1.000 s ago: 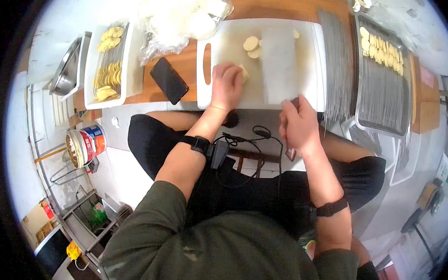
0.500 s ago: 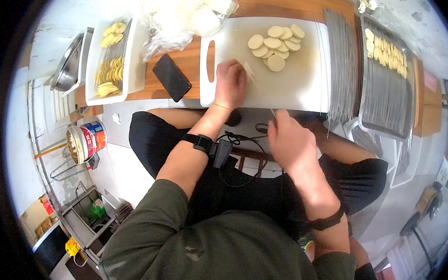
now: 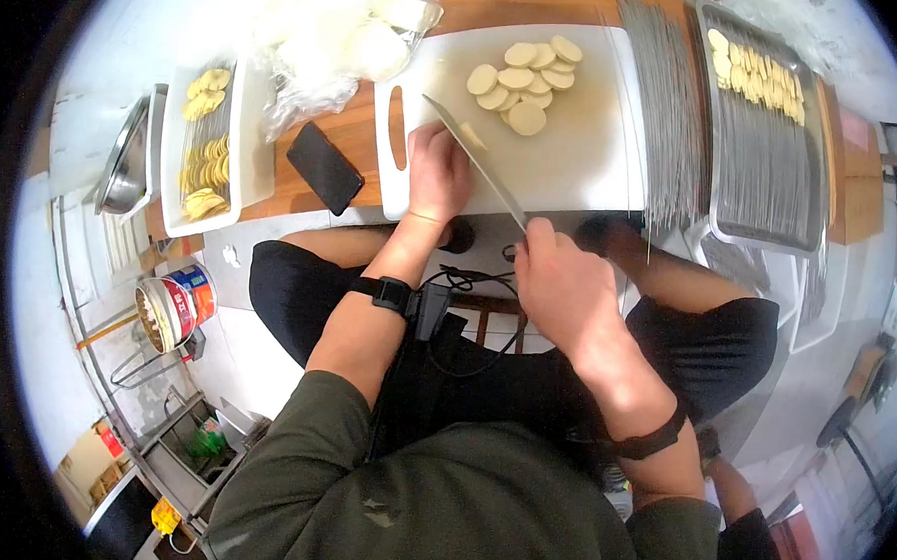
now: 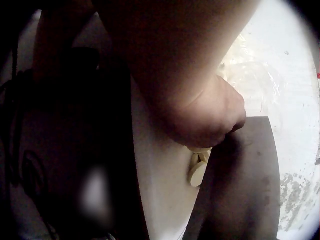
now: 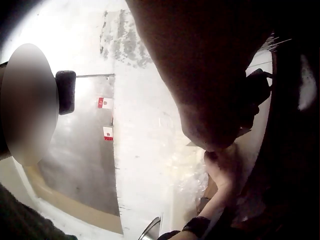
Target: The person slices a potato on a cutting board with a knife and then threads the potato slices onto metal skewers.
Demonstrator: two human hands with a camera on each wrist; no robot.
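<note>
From the head: presses the left hand (image 3: 438, 174) down on the white cutting board (image 3: 594, 156), fingers curled over a pale piece (image 3: 473, 138) near the handle slot. Grips the handle of a knife (image 3: 479, 163) in the right hand (image 3: 559, 280), fingers clenched round it, just off the board's near edge. Holds the blade slantwise across the board, close beside the left knuckles and at the pale piece; cannot tell whether touching. Shows a heap of round slices (image 3: 517, 78) farther up the board, apart from both hands, and a black phone (image 3: 323, 166) left of the board. Shows also a tin (image 3: 172, 303) on the floor, label red and blue, writing too small to read.

From the left wrist: shows knuckles bent tight, pale cut faces peeping out beneath the fingertips, the dark flat of the blade just beside them.

From the right wrist: shows only the dark back of the right hand, fingers hidden, grasp not to be told here. Catches two small red labels (image 5: 104, 102) on a grey panel, unreadable.
</note>
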